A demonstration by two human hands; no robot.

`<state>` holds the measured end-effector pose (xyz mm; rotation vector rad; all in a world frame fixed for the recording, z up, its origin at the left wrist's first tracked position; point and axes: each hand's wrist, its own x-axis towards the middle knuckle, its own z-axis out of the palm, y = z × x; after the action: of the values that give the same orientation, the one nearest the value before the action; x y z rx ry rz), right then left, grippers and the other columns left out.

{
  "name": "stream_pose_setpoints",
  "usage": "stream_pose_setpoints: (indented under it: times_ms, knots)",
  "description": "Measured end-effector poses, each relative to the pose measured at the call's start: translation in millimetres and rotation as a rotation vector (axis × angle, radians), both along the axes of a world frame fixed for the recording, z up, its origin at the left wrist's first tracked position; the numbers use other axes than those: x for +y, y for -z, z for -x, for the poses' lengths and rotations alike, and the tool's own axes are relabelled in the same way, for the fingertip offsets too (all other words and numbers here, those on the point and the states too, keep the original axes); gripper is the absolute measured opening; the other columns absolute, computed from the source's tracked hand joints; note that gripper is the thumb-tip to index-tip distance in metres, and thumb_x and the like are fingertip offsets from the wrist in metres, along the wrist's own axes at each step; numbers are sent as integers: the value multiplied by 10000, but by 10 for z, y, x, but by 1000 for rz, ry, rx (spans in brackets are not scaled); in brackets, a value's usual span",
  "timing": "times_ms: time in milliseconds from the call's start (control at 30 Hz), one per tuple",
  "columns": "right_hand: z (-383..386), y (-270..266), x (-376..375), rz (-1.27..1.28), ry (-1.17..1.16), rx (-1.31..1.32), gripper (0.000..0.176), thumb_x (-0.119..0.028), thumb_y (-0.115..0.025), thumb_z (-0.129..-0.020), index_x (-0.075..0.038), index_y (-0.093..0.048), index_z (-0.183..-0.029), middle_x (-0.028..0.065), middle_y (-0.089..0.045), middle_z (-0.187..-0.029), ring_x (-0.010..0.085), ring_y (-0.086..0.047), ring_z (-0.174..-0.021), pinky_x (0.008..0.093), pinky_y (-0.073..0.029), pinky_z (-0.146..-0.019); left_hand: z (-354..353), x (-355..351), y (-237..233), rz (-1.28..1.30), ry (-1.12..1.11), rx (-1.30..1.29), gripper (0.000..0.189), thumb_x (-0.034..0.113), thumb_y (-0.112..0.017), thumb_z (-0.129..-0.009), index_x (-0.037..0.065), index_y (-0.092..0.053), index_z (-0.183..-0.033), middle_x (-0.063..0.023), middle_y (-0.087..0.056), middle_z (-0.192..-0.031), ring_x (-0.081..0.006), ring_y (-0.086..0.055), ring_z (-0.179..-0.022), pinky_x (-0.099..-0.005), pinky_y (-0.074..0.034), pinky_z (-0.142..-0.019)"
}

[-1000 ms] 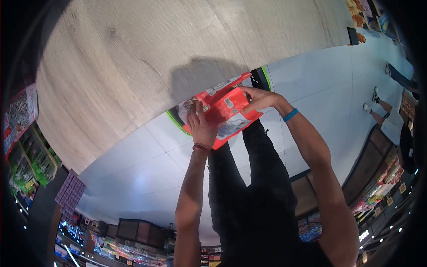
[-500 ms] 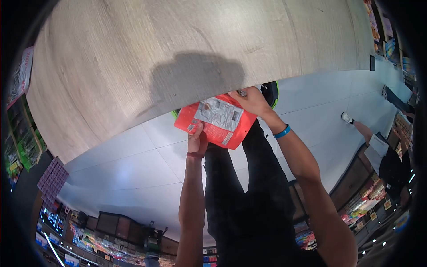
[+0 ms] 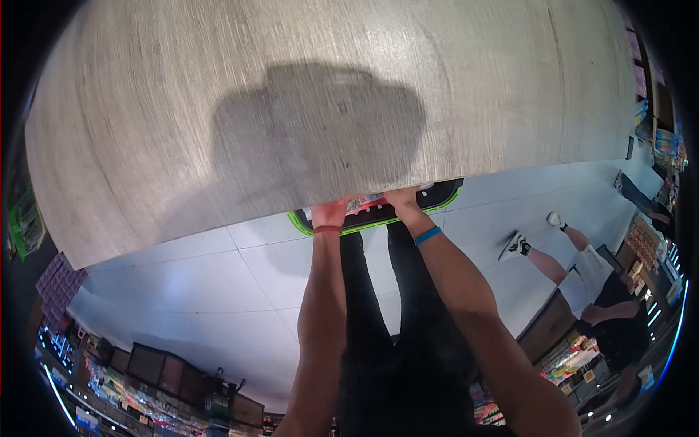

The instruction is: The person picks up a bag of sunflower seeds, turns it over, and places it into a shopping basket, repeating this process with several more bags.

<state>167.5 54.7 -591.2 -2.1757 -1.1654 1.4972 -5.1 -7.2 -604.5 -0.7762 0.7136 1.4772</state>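
Note:
My left hand [image 3: 329,213], with a red band at the wrist, and my right hand [image 3: 403,198], with a blue wristband, reach forward side by side. Both hold a red snack packet [image 3: 366,202]. Only a thin strip of the packet shows between them. The fingers and most of the packet are hidden behind the edge of a broad wood-grain panel [image 3: 328,95]. Just below the hands lies a black basket with a green rim [image 3: 378,218] on the floor, by my dark trouser legs.
White floor tiles [image 3: 218,277] spread around me. Another person in white shoes, white shorts and a dark top [image 3: 582,273] stands at the right. Stocked shop shelves [image 3: 145,379] line the lower left and the right edge [image 3: 648,240].
The red packet was in full view in both hands and has gone forward under the wooden panel's edge. The hands followed it, and the view tilted so the panel fills more of the frame.

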Motion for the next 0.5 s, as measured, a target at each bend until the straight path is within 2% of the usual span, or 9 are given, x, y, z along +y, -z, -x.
stream_pose_setpoints:
  times_ms: [67,133,167,200,267,333,367,400,500]
  knots:
    - [-141,782,-204,-450,138,156,395,-219,-587,-883,0,-524,-1206,146,-602,-1187,252,-570,-1106,354,-424,-975,40,-18,93,47,7,4,273,162,-521,-950,60,-545,-1202,-84,-560,-1279,-258,-490,-1220,-495,-370,-1059]
    - [-127,746,-164,-455,130,82,371,-240,-566,-877,-24,-570,-1179,173,-604,-1175,289,-552,-1131,388,-411,-985,114,-18,-2,329,260,109,269,163,-584,-907,30,-560,-1140,-100,-578,-1235,-277,-495,-1206,-505,-429,-996]
    - [-147,567,-106,-456,-165,-171,371,-230,-589,-857,-46,-585,-1179,176,-592,-1196,323,-537,-1142,407,-405,-990,136,-30,-28,331,261,110,269,163,-584,-907,30,-560,-1140,-100,-578,-1235,-277,-495,-1206,-505,-429,-996]
    - [-189,495,-103,-445,-462,-423,374,-221,-611,-838,-69,-601,-1180,179,-580,-1217,357,-523,-1152,426,-398,-995,149,-65,-32,428,463,343,266,163,-612,-879,18,-574,-1098,-122,-594,-1186,-310,-509,-1179,-501,-450,-962]
    - [-203,380,-73,-351,-401,-380,384,-215,-628,-818,-86,-611,-1179,177,-574,-1232,379,-510,-1159,459,-382,-998,180,-127,-49,524,665,580,265,164,-641,-851,5,-587,-1057,-145,-610,-1137,-344,-524,-1151,-497,-470,-929]
    - [-183,279,-29,-264,-334,-338,396,-208,-644,-798,-102,-621,-1179,175,-568,-1246,401,-498,-1166,492,-367,-1001,232,-203,8,289,748,1680,287,148,-681,-802,-16,-605,-1024,-173,-629,-1059,-393,-552,-1071,-490,-449,-943]
    - [-166,137,-1,-374,-445,-442,417,-209,-651,-790,-101,-613,-1192,178,-568,-1247,399,-499,-1168,515,-355,-998,171,99,-538,384,1162,2178,299,188,-648,-825,-1,-632,-1056,-189,-624,-1096,-403,-550,-1059,-490,-408,-978]
    - [-150,8,33,-485,-558,-545,440,-210,-657,-782,-100,-605,-1205,181,-568,-1248,396,-500,-1170,537,-344,-995,198,92,-490,383,1164,2179,299,188,-648,-825,-1,-632,-1056,-189,-624,-1096,-403,-550,-1059,-490,-408,-978]
    - [-46,-270,123,-548,-652,-445,469,-214,-662,-774,-83,-595,-1219,181,-543,-1284,390,-482,-1197,552,-332,-998,342,37,-227,45,1753,2307,382,269,-575,-875,22,-608,-1164,-193,-569,-1233,-394,-487,-1176,-512,-349,-1032]
